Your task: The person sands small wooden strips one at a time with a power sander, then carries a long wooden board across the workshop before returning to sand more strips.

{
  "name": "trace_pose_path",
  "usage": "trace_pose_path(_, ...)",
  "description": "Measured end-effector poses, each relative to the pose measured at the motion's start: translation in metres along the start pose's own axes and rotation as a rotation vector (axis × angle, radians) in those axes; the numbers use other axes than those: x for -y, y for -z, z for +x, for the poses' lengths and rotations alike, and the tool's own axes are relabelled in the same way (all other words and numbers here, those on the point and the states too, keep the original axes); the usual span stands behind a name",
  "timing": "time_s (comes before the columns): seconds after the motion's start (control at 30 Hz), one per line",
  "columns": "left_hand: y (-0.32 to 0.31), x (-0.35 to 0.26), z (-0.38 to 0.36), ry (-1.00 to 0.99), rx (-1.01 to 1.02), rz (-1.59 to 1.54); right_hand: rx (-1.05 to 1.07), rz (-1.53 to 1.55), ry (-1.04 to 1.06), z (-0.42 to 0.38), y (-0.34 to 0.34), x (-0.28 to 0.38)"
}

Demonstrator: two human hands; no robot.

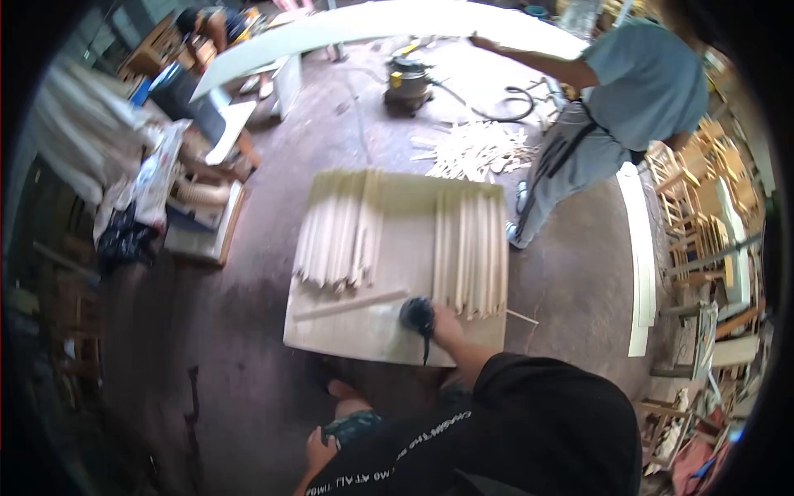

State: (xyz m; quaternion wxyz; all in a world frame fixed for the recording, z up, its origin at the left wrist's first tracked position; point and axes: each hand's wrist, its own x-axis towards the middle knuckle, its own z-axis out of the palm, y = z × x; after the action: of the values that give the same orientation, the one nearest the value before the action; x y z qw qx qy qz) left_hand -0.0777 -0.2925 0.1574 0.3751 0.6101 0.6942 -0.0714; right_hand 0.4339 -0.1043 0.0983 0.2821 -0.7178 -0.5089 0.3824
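Note:
My right hand (447, 328) is closed around a dark, round hand tool that looks like a palm sander (417, 315), with a cord hanging from it over the near edge of the board table (372, 341). Left of the tool, a single wooden strip (351, 305) lies at a slant. Beyond it sits a row of pale wooden strips (335, 236), and a second row of strips (471, 252) lies to the right, close to my right hand. My left hand (321, 448) rests low by my thigh, on the patterned shorts (354, 428), holding nothing visible.
A co-worker in a grey shirt (649, 78) stands at the right with a hand on a long white panel (397, 25). Loose sticks (484, 150) are heaped on the floor near a shop vacuum (407, 87). Wooden chair frames (707, 198) crowd the right. Another person (213, 29) bends at upper left.

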Motion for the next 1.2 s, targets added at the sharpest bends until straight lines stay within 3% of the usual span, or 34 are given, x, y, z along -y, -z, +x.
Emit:
trace_pose_path(0.03,-0.001,0.033,-0.016,0.095,0.039,-0.033,-0.017,-0.063,0.060,0.006,-0.012,-0.030)
trace_pose_path(0.1,0.017,0.063,-0.027,0.182,0.048,-0.023,-0.149,-0.246,0.119,-0.015,-0.006,-0.023)
trace_pose_path(0.17,0.037,0.110,-0.022,0.205,0.108,-0.073,-0.061,-0.256,-0.151,-0.011,-0.004,-0.048)
trace_pose_path(0.2,0.044,0.137,-0.007,0.173,0.094,-0.106,-0.013,-0.563,-0.317,-0.013,0.013,0.001)
trace_pose_path(0.3,0.109,0.184,0.022,0.182,0.099,-0.252,-0.115,-0.550,-0.266,-0.003,0.009,0.031)
trace_pose_path(0.37,0.150,0.226,0.048,0.216,0.005,-0.246,-0.036,-0.486,-0.472,0.005,-0.007,0.107)
trace_pose_path(0.4,0.179,0.242,0.063,0.188,-0.029,-0.237,0.058,-0.303,-0.745,0.010,-0.012,0.166)
trace_pose_path(0.5,0.270,0.286,0.097,0.181,-0.092,-0.238,-0.148,-0.608,-0.740,0.030,-0.054,0.132)
trace_pose_path(0.63,0.372,0.312,0.142,0.272,-0.173,-0.325,-0.340,-0.552,-0.923,0.045,-0.091,0.148)
trace_pose_path(0.73,0.416,0.319,0.176,0.270,-0.102,-0.163,-0.441,-0.457,-0.988,0.052,-0.104,0.156)
trace_pose_path(0.77,0.432,0.310,0.195,0.273,-0.071,-0.103,-0.468,-0.442,-0.993,0.054,-0.107,0.146)
trace_pose_path(0.83,0.466,0.288,0.219,0.213,0.034,-0.152,-0.528,-0.661,-0.920,0.062,-0.127,0.051)
trace_pose_path(0.9,0.506,0.250,0.238,0.183,0.099,-0.197,-0.557,-0.302,-1.178,0.083,-0.115,0.092)
trace_pose_path(0.97,0.559,0.201,0.262,0.164,0.140,-0.214,-0.874,0.228,-1.278,0.113,-0.122,0.097)
trace_pose_path(1.0,0.565,0.211,0.284,0.135,0.079,-0.224,-1.064,0.460,-1.309,0.128,-0.127,0.099)
trace_pose_path(1.03,0.572,0.227,0.304,0.108,0.025,-0.233,-0.704,-0.085,-1.572,0.132,-0.127,0.123)
trace_pose_path(1.07,0.578,0.234,0.320,0.147,-0.015,-0.340,-0.951,0.166,-1.614,0.139,-0.132,0.109)
trace_pose_path(1.1,0.595,0.228,0.342,0.128,0.073,-0.308,-1.204,0.447,-1.609,0.153,-0.143,0.092)
trace_pose_path(1.13,0.617,0.221,0.366,0.104,0.155,-0.270,-0.986,0.182,-1.641,0.160,-0.155,0.100)
trace_pose_path(1.17,0.642,0.211,0.393,0.071,0.239,-0.222,-0.660,-0.166,-1.670,0.178,-0.160,0.163)
trace_pose_path(1.2,0.667,0.190,0.424,0.010,0.215,-0.228,-0.261,-0.451,-1.544,0.201,-0.161,0.216)
